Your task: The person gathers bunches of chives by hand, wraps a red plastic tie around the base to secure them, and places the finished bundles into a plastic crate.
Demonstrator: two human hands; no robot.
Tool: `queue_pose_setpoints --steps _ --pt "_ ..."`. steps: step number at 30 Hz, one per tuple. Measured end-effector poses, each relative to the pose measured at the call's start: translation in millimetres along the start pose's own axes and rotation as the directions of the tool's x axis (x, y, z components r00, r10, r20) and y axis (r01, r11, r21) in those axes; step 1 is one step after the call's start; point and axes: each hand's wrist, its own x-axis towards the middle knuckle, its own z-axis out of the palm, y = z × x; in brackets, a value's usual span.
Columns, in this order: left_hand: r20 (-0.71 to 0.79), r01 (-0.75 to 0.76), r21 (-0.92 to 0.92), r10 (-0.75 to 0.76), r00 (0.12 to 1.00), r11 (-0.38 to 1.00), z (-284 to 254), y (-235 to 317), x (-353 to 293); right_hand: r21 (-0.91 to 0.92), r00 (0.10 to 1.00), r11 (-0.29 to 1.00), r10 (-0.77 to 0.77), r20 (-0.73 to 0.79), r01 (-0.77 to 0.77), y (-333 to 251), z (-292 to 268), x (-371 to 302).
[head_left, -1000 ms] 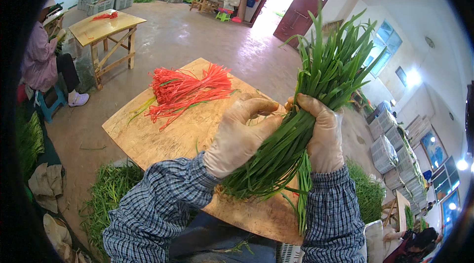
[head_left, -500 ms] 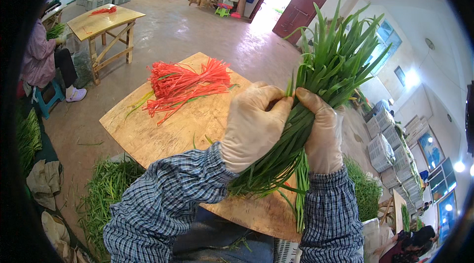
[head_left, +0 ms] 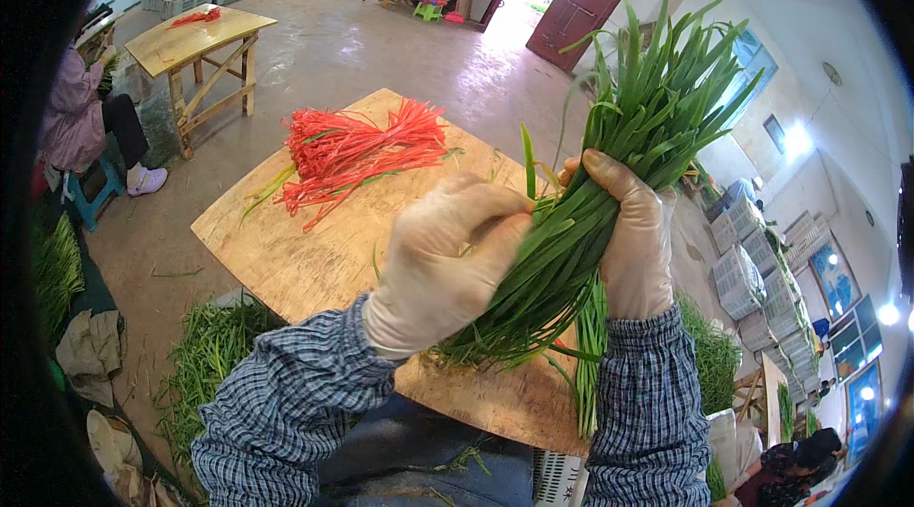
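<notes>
My right hand (head_left: 636,245), in a pale glove, is wrapped around a thick bundle of green chives (head_left: 657,126), held at a slant with its leaf tips up and to the right. Beside it, my left hand (head_left: 438,264), gloved too and slightly blurred, pinches a loose chive leaf (head_left: 529,164) at the bundle's left side. A yellowish strip shows near its fingertips. The lower end of the bundle hangs over the wooden table (head_left: 262,250). Farther back on this table lies a pile of red ties (head_left: 362,150) with a few stray leaves among them.
Heaps of loose greens (head_left: 214,364) flank the table on both sides. At the far left a seated person (head_left: 81,117) works near another wooden table (head_left: 205,36). Stacked crates (head_left: 738,283) line the right wall. A dark red door (head_left: 581,21) stands at the back.
My left hand has drawn away from the bundle toward the lower left, pulling a leaf outward. My right hand still grips the chives, shifted slightly to the right.
</notes>
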Motion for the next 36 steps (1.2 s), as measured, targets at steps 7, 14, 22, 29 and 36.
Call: queue_pose_setpoints --steps 7,14,22,29,36 --pt "-0.004 0.187 0.122 -0.188 0.982 0.975 19.9 6.2 8.6 0.025 1.0 0.999 -0.025 -0.003 0.025 0.2 3.7 -3.6" --pt "-0.138 0.058 0.08 -0.047 0.989 0.995 22.3 -8.6 12.6 -0.014 0.995 0.995 -0.099 -0.015 0.099 3.8 3.0 -5.6" --pt "-0.119 0.241 -0.137 -0.258 0.959 0.961 -34.7 5.2 9.9 -0.095 0.991 0.989 -0.121 -0.05 0.116 0.8 -4.1 -1.6" --pt "-0.31 0.013 0.326 0.094 0.946 0.945 -42.2 -2.6 5.9 -0.044 0.987 0.99 -0.139 -0.084 0.136 4.3 -1.5 2.3" --pt "-0.049 -0.096 0.407 0.127 0.991 0.909 2.7 9.7 -9.3 -0.129 0.983 0.978 -0.171 -0.066 0.162 0.5 5.2 -2.5"
